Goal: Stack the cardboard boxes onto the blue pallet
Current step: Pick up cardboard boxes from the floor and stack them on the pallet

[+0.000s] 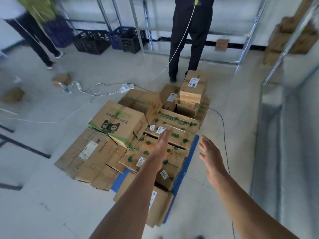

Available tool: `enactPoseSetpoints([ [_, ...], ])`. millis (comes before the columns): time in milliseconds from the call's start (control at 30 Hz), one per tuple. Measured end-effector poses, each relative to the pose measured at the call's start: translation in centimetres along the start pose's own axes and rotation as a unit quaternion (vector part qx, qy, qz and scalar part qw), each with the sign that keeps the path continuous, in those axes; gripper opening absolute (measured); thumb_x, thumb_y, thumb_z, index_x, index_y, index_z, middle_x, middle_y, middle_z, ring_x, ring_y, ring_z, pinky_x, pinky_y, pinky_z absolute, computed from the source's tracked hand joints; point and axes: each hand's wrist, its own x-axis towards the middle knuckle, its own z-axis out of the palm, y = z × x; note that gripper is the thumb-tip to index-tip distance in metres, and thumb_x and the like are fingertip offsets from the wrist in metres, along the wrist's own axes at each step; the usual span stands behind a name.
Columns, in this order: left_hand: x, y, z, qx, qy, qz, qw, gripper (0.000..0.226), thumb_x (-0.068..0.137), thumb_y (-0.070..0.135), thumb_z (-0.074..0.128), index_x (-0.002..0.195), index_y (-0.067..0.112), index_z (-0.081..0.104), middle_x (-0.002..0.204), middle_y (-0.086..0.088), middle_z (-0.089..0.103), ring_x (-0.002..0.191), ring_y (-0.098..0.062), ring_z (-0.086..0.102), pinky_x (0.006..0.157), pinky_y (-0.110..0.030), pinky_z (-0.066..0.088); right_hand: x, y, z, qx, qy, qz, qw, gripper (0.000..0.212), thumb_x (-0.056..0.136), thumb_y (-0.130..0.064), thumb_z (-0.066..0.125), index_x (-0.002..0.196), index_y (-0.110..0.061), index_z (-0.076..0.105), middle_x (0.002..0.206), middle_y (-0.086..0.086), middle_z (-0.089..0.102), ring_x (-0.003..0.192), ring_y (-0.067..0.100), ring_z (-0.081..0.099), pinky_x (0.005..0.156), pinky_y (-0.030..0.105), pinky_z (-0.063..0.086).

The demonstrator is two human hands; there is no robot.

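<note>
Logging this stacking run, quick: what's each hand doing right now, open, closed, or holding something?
Left hand: open, fingers straight, holding nothing.
Right hand: open, fingers relaxed, holding nothing.

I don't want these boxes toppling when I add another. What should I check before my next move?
1. Hands free: left hand and right hand are open and hold nothing: ok.
2. Level stacking: cat-face box lies tilted on its neighbours: not ok.
3. Pallet room: blue pallet shows only at its edges: not ok.
4. Far end steady: small labelled box sits highest there: cannot tell.
5. Walkway: power strip lies loose near the boxes: not ok.
6. Bystander: standing person is close behind the far end: not ok.
</note>
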Motion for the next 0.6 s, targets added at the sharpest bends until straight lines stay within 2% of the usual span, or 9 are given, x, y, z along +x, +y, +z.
enactPoseSetpoints([
  [100,0.6,1.4,1.9,0.005,-0.011,0.012,1.000,0.101,0.078,0.094,0.039,0.161,0.039,0.023,0.172,-0.002,0.019,0.154,-0.037,0.021,0.118,-0.062,0.019,2.0,-1.3,-1.4,-0.015,-0.005,0.001,1.000,0.023,0.112,-0.035,0.040,0.099,-0.042,0.058,0.076,-0.043,0.066,0.078,-0.024,0.062,0.077,0.021,0.043],
  [133,0.7,1.9,2.4,0.003,-0.012,0.013,1.000,0.100,0.079,0.093,0.039,0.161,0.038,0.023,0.172,-0.003,0.019,0.154,-0.037,0.022,0.118,-0.060,0.021,2.6,-1.7,-1.8,-0.023,-0.009,0.002,1.000,0.023,0.112,-0.034,0.040,0.101,-0.040,0.059,0.079,-0.040,0.068,0.083,-0.021,0.064,0.083,0.023,0.046],
  [233,1.3,3.6,3.7,-0.005,-0.015,0.022,1.000,0.083,0.090,0.083,0.039,0.158,0.034,0.031,0.169,-0.007,0.025,0.152,-0.034,0.026,0.113,-0.052,0.026,4.9,-2.3,-2.4,-0.028,-0.024,0.017,0.999,0.024,0.110,-0.036,0.041,0.125,-0.038,0.060,0.112,-0.028,0.061,0.121,0.000,0.056,0.109,0.036,0.042],
  [300,2.5,4.5,4.3,-0.013,-0.009,0.016,1.000,0.080,0.093,0.080,0.040,0.158,0.034,0.032,0.169,-0.007,0.025,0.153,-0.033,0.026,0.118,-0.056,0.023,6.6,-2.8,-2.6,-0.036,-0.035,0.015,0.999,0.036,0.109,-0.038,0.041,0.142,-0.031,0.055,0.136,-0.015,0.057,0.135,0.011,0.050,0.115,0.039,0.039],
  [367,4.4,5.4,4.8,-0.011,-0.004,0.011,1.000,0.080,0.094,0.079,0.040,0.158,0.032,0.033,0.169,-0.008,0.026,0.153,-0.033,0.026,0.119,-0.059,0.020,8.9,-3.4,-2.6,-0.045,-0.041,0.018,0.998,0.046,0.110,-0.039,0.042,0.153,-0.025,0.047,0.155,-0.004,0.051,0.142,0.015,0.048,0.117,0.040,0.038],
  [500,9.7,7.7,5.4,-0.036,0.003,0.010,0.999,0.076,0.097,0.074,0.040,0.157,0.026,0.038,0.167,-0.010,0.031,0.152,-0.033,0.028,0.120,-0.054,0.020,14.3,-5.3,-2.0,-0.058,-0.046,0.028,0.997,0.048,0.111,-0.038,0.041,0.156,-0.024,0.043,0.160,0.001,0.046,0.145,0.017,0.046,0.120,0.040,0.037],
  [600,13.7,10.1,5.8,-0.045,0.010,-0.007,0.999,0.076,0.097,0.073,0.042,0.158,0.027,0.035,0.169,-0.009,0.027,0.153,-0.034,0.027,0.120,-0.053,0.022,18.5,-7.4,-1.3,-0.064,-0.052,0.038,0.996,0.050,0.111,-0.038,0.039,0.159,-0.022,0.038,0.162,0.002,0.043,0.147,0.018,0.044,0.122,0.043,0.034],
])
